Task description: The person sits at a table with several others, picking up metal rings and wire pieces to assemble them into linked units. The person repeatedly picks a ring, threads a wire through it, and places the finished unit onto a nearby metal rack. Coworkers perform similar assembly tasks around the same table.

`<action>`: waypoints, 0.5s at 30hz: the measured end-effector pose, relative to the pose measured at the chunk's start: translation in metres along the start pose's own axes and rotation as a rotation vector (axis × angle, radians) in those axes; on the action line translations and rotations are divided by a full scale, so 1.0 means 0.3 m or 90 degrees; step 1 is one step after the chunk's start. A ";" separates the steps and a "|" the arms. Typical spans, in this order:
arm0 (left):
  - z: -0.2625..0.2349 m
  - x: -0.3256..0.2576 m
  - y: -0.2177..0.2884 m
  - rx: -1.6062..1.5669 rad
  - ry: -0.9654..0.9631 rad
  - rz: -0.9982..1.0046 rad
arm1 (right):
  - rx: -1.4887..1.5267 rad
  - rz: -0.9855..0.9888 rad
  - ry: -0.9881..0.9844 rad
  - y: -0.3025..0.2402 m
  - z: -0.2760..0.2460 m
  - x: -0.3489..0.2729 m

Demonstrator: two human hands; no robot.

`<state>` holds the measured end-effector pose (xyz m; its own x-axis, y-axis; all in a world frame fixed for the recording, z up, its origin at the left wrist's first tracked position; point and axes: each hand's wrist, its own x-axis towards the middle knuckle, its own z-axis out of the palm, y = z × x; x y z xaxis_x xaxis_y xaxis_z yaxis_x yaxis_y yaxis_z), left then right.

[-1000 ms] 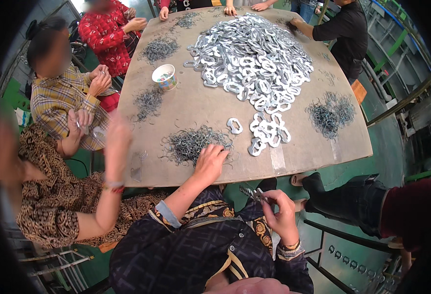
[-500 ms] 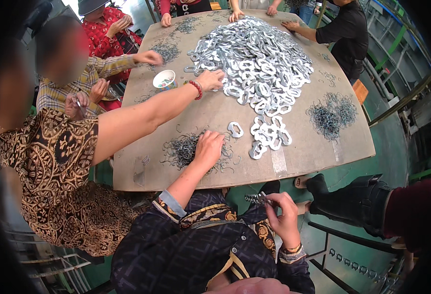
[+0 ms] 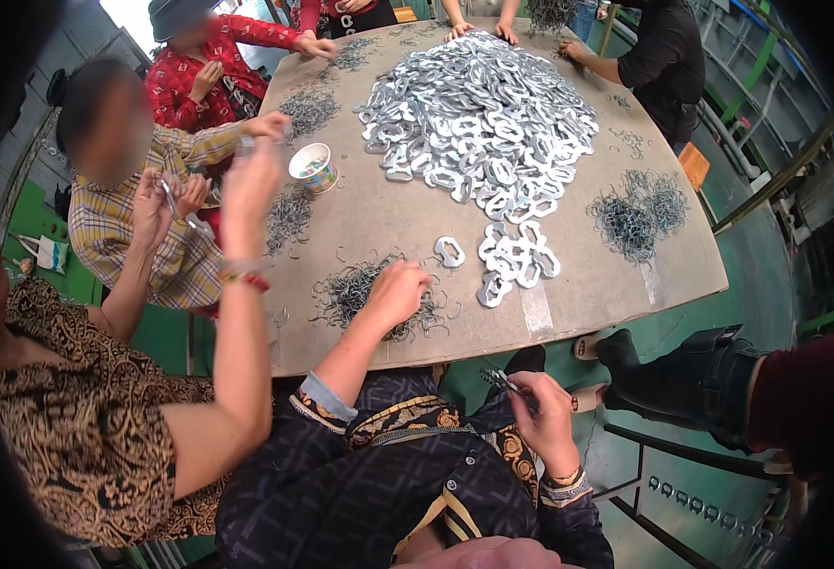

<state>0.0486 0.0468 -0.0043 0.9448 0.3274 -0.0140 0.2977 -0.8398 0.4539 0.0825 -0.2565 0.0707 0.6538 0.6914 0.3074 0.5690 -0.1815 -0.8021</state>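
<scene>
On the table's near edge, my left hand [image 3: 398,296] is down in a loose pile of thin dark wire hooks [image 3: 346,292], its fingers curled. What they pinch, if anything, is hidden. A single silver oval metal ring [image 3: 450,251] lies just beyond that hand. Over my lap, off the table's edge, my right hand [image 3: 545,410] is closed on a small metal piece [image 3: 498,379]. Its near part looks silver and its far end dark and jagged. The fingers cover much of it, so its exact shape cannot be made out.
A big heap of silver oval rings [image 3: 478,119] covers the table's middle, trailing toward me. More wire hooks [image 3: 637,216] lie at the right. A paper cup [image 3: 313,169] stands left. Co-workers sit around; one arm [image 3: 246,204] rises close on my left. Someone's leg [image 3: 682,384] is at right.
The co-worker on my left has drawn an arm back from the ring heap and raised it. My left hand has shifted slightly within the hooks; my right hand keeps its grip.
</scene>
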 end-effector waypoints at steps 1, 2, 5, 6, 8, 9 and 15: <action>0.006 0.017 -0.006 0.004 0.035 -0.020 | 0.001 -0.003 -0.005 -0.003 0.001 0.003; 0.019 0.033 -0.007 -0.001 0.082 -0.030 | 0.001 -0.005 -0.010 -0.006 0.003 0.005; 0.090 0.115 -0.001 -0.015 0.165 -0.056 | -0.007 -0.011 -0.011 -0.003 0.005 0.010; 0.106 0.140 0.005 -0.017 0.155 -0.071 | -0.010 -0.012 -0.011 -0.003 0.006 0.010; 0.137 0.167 0.018 -0.046 0.120 -0.066 | -0.015 -0.008 -0.011 -0.003 0.007 0.007; 0.138 0.169 0.035 -0.070 0.096 -0.046 | -0.016 -0.005 -0.010 0.000 0.008 0.005; 0.111 0.161 0.006 -0.155 0.135 -0.003 | -0.018 0.002 -0.016 0.014 0.005 -0.004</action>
<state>0.0995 0.0466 -0.0338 0.8863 0.4356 0.1573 0.2369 -0.7182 0.6542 0.0834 -0.2569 0.0661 0.6431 0.7077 0.2926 0.5813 -0.2025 -0.7881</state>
